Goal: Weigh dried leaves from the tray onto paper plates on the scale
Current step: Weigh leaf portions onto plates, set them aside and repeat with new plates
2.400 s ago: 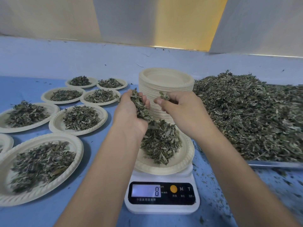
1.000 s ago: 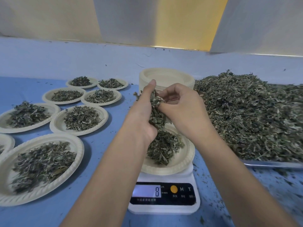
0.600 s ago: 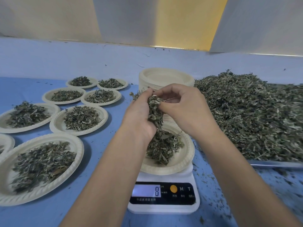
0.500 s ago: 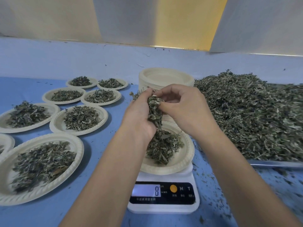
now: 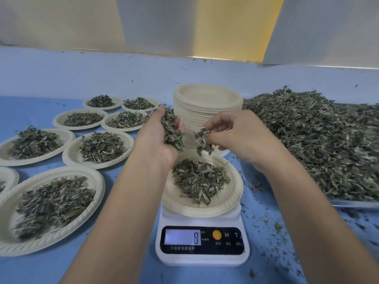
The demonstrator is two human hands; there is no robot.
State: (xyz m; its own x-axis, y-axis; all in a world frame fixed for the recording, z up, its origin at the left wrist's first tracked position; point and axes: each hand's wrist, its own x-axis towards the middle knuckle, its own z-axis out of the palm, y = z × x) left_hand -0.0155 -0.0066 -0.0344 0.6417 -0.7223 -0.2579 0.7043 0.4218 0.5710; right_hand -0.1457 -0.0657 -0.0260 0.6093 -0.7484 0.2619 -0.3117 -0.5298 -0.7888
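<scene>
Head view: left hand is cupping dried leaves, right hand is pinching a small tuft, above the paper plate on the scale. Display is showing 8, keys M, T; smaller print perhaps Chinese. Tray is sitting at the bench's right edge.

Small herb-packing workroom: digital scale at 6 o'clock, heaped leaf tray 3 o'clock, portioned plates 9 o'clock.

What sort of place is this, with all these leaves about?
Probably a workbench for portioning dried herbs or tea. A tray heaped with dried leaves sits beside a digital scale carrying a paper plate, with a stack of spare plates behind and filled plates on the blue table.
</scene>
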